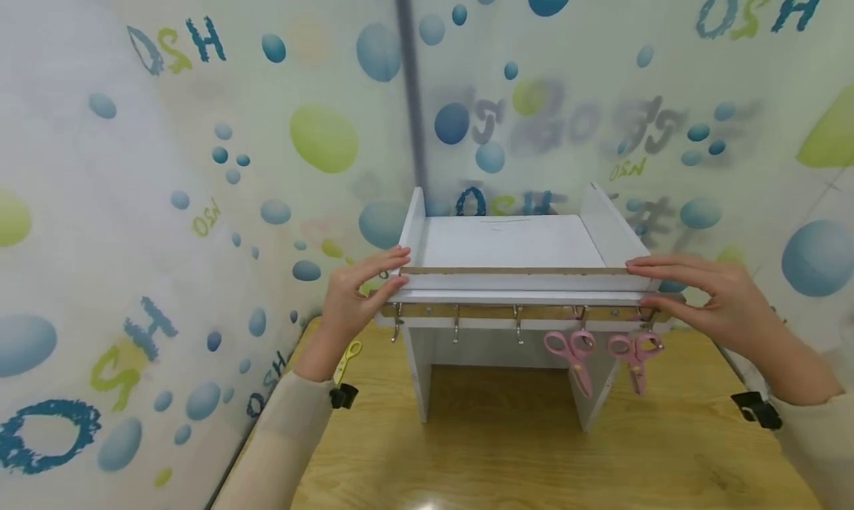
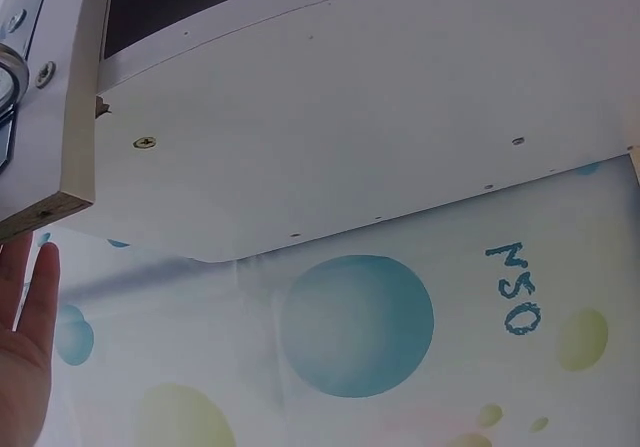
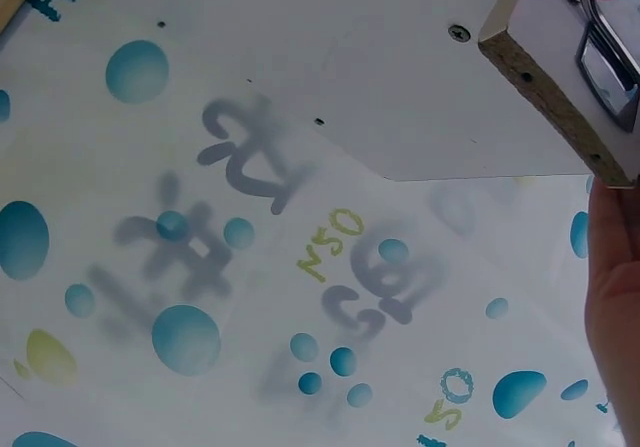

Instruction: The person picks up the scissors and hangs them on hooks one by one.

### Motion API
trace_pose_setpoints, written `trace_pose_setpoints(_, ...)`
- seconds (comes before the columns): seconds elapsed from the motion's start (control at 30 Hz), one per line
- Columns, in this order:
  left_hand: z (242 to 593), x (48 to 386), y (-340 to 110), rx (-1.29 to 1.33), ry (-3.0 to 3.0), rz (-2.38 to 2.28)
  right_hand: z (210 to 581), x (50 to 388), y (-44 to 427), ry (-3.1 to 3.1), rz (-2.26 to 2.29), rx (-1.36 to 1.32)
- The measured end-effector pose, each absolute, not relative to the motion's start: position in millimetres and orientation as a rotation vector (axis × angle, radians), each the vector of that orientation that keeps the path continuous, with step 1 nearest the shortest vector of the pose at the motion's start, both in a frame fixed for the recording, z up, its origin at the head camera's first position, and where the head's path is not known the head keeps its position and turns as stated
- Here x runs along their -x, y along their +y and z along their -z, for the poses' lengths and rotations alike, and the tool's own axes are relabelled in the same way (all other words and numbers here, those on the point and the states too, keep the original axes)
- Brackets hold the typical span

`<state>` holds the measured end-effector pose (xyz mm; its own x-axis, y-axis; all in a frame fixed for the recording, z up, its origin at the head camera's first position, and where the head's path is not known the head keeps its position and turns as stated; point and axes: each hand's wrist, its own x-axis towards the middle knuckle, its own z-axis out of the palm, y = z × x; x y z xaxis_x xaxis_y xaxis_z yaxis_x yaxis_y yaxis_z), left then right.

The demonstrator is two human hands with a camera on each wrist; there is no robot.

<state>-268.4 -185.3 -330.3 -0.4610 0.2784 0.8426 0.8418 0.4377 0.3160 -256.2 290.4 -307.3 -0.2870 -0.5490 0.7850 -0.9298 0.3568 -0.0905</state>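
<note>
A small white shelf (image 1: 514, 282) stands on the wooden table, with a row of metal hooks (image 1: 457, 325) along its front rail. My left hand (image 1: 347, 295) holds its upper left corner, fingers on top and thumb on the front. At the opposite corner, my right hand (image 1: 723, 299) grips likewise. Two pairs of pink scissors (image 1: 583, 378) hang from the hooks at the right. In the left wrist view, part of the left hand (image 2: 25, 367) shows under the rail's end, beside a side panel (image 2: 350, 117). The right wrist view shows the other side panel (image 3: 400, 97).
Yellow scissors (image 1: 345, 359) lie at the table's left, partly behind my left wrist. The wooden table (image 1: 494, 451) extends under and in front of the shelf. Patterned sheeting (image 1: 320, 199) with printed bubbles and letters hangs close behind and to the left.
</note>
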Motion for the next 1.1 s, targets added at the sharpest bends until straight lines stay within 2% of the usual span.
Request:
trace_pose_setpoints(0.4, 326.8, 259.8, -190.8, 0.952, -2.025, 0.792, 311.6, 253.9, 286.9, -1.979, -0.725, -1.243)
trace_pose_setpoints(0.67, 321.9, 251.8, -204.9, 0.961, -2.053, 0.833, 310.1, 250.2, 291.4, -2.022, -0.719, -1.204)
trace_pose_setpoints(0.93, 329.3, 245.2, -239.5, 0.803, -2.122, 0.904, 308.9, 247.9, 292.7, -2.051, -0.694, -1.166)
trace_pose_setpoints(1.1, 336.8, 234.9, -267.9, 0.516, -2.333, 1.008, 309.8, 250.3, 289.8, -2.038, -0.716, -1.182)
